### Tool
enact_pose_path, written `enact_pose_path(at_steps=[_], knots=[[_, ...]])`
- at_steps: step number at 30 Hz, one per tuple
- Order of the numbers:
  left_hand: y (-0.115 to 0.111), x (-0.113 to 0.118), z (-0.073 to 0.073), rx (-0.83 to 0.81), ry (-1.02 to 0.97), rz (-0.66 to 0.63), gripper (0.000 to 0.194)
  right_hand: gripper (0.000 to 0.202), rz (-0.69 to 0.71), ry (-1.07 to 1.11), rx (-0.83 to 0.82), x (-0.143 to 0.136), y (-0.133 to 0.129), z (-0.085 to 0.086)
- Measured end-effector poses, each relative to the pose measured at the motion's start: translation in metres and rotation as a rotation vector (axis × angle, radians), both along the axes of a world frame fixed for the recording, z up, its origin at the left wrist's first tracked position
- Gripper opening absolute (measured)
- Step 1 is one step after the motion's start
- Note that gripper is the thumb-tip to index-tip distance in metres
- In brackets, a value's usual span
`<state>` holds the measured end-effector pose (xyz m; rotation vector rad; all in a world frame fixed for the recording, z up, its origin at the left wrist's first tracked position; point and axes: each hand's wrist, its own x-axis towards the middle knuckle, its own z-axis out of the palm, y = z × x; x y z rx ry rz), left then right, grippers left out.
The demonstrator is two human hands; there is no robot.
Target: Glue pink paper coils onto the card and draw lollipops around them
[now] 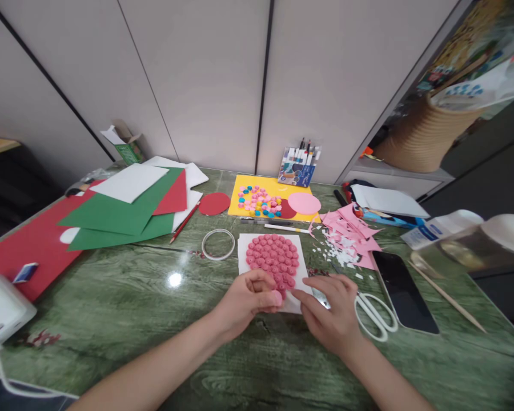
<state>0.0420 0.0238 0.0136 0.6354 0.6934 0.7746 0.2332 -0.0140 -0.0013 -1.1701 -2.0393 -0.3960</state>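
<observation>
On a white sheet [245, 251] lies a rounded cluster of dark pink bead-like pieces [274, 251], packed close and narrowing toward me. At its lower left, my left hand [247, 299] is closed, thumb against the fingers. A pink spot shows at the thumb tip; whether it is a small piece or the nail I cannot tell. My right hand [332, 308] has its fingers apart and stretched over the sheet's right side, fingertips close to the cluster's lower end. White-handled scissors [376, 317] lie just right of that hand, their blades partly hidden beneath it.
Behind the sheet, yellow paper [235, 208] bears colourful small pieces and paper discs. A tape ring [218, 245] and red pencil [184, 222] lie left, near green paper [111, 217]. Pink scraps [346, 228], a phone [405, 291] and a wooden stick [449, 297] lie right.
</observation>
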Motion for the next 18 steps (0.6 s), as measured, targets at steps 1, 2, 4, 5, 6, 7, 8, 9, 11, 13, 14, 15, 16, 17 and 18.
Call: enact_pose_path(at_steps=[1,2,4,5,6,7,8,9,11,13,14,15,16,17,18], knots=[[0.0005,0.0004,-0.0002,-0.007,0.013,0.015,0.033,0.020,-0.002,0.000,0.002,-0.0003,0.0000,0.0003],[0.0009,0.0007,-0.0003,-0.007,0.025,0.026,0.034,0.020,-0.004,-0.002,0.003,-0.0005,0.0000,0.0006],[0.0015,0.0010,-0.0002,0.006,0.035,0.037,0.033,0.019,-0.004,-0.001,0.004,-0.0011,0.0001,0.0013],[0.0016,0.0011,0.0001,0.014,0.032,0.043,0.031,0.020,-0.005,-0.001,0.003,-0.0013,0.0002,0.0017],[0.0017,0.0012,0.0007,0.020,0.025,0.055,0.030,0.020,-0.006,-0.001,0.002,-0.0015,0.0003,0.0021],[0.0017,0.0014,0.0015,0.024,0.017,0.068,0.030,0.021,-0.007,-0.002,0.000,-0.0016,0.0004,0.0024],[0.0016,0.0017,0.0024,0.026,0.009,0.086,0.029,0.021,-0.009,-0.005,-0.001,-0.0017,0.0003,0.0028],[0.0014,0.0020,0.0032,0.028,0.001,0.106,0.029,0.022,-0.010,-0.008,-0.001,-0.0017,0.0002,0.0031],[0.0011,0.0029,0.0042,0.045,-0.017,0.140,0.028,0.022,-0.010,-0.012,0.000,-0.0017,0.0000,0.0036],[0.0009,0.0037,0.0042,0.075,-0.034,0.157,0.027,0.022,-0.011,-0.011,-0.001,-0.0017,-0.0001,0.0038],[0.0007,0.0039,0.0038,0.091,-0.037,0.161,0.027,0.022,-0.011,-0.009,0.000,-0.0018,-0.0001,0.0038],[0.0005,0.0039,0.0033,0.109,-0.034,0.160,0.026,0.022,-0.011,-0.008,0.000,-0.0020,0.0000,0.0038],[0.0002,0.0037,0.0029,0.130,-0.023,0.152,0.025,0.022,-0.011,-0.009,0.001,-0.0022,0.0002,0.0039],[-0.0003,0.0032,0.0026,0.160,-0.003,0.137,0.023,0.022,-0.012,-0.009,0.001,-0.0024,0.0004,0.0039],[-0.0009,0.0023,0.0024,0.200,0.027,0.116,0.020,0.022,-0.014,-0.011,-0.001,-0.0026,0.0005,0.0040]])
